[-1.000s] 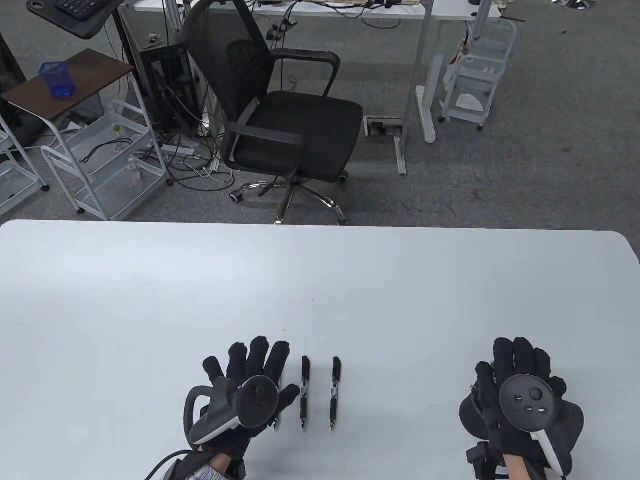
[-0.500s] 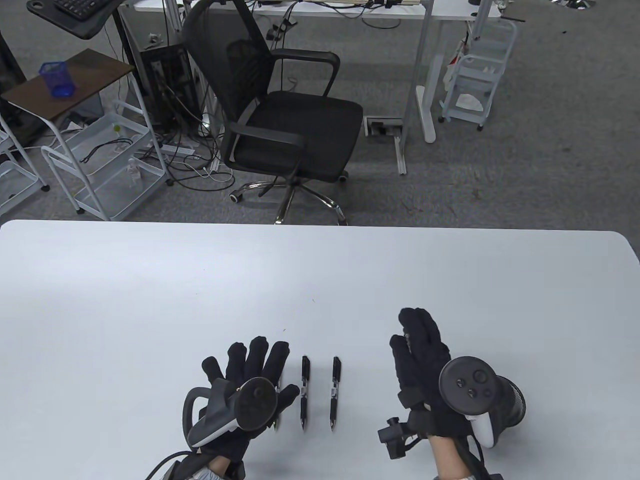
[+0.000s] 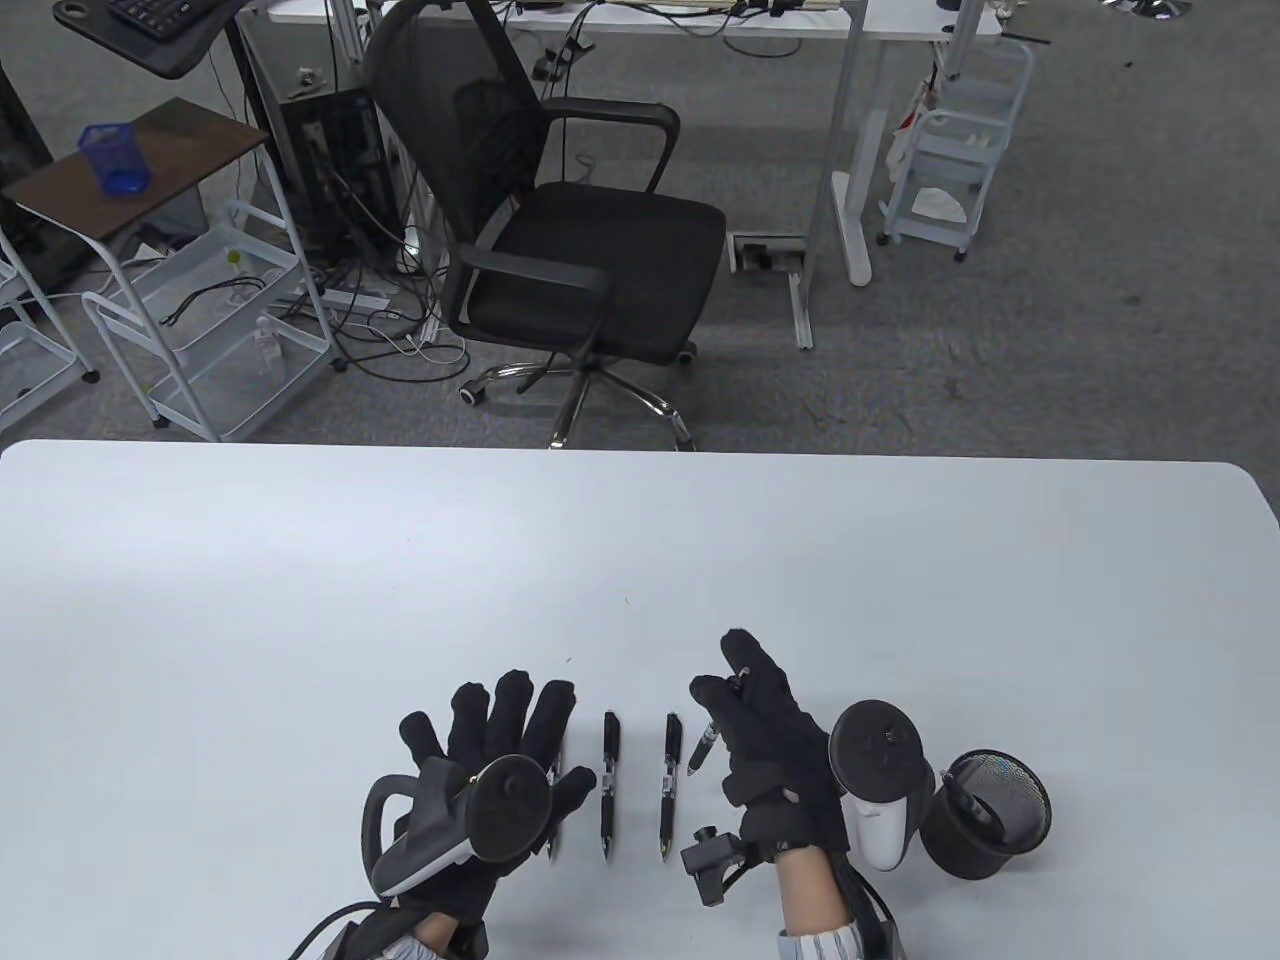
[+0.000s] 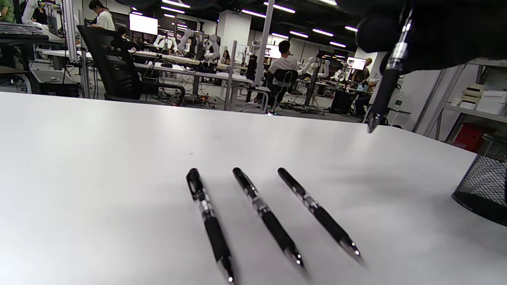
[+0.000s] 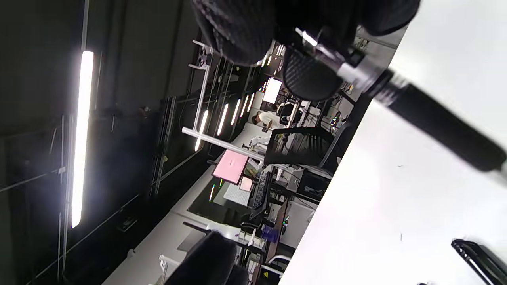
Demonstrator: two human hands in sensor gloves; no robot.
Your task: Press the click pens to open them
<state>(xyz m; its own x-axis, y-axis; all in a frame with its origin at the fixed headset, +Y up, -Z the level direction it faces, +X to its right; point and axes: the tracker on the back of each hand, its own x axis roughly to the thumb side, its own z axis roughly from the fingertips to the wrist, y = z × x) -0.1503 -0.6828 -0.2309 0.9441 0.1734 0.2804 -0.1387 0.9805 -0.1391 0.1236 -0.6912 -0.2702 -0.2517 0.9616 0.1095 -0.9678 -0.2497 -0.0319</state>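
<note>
Three black click pens lie side by side on the white table [image 3: 300,560]: the left one [image 4: 208,221], the middle one [image 3: 609,790] and the right one [image 3: 670,785]. My left hand [image 3: 490,730] rests flat on the table with fingers spread, partly over the left pen. My right hand [image 3: 745,700] holds a fourth black pen [image 3: 704,745] just right of the row, tip pointing down and to the left, above the table. This pen shows in the left wrist view [image 4: 382,95] and close up in the right wrist view [image 5: 431,122].
A black mesh pen cup [image 3: 985,815] stands right of my right hand, near the table's front edge, with a pen in it. It also shows in the left wrist view [image 4: 483,190]. A black office chair [image 3: 560,230] stands beyond the table's far edge.
My right hand has moved left from over the mesh cup to beside the row of pens and now holds a pen. The cup is uncovered. My left hand has not moved.
</note>
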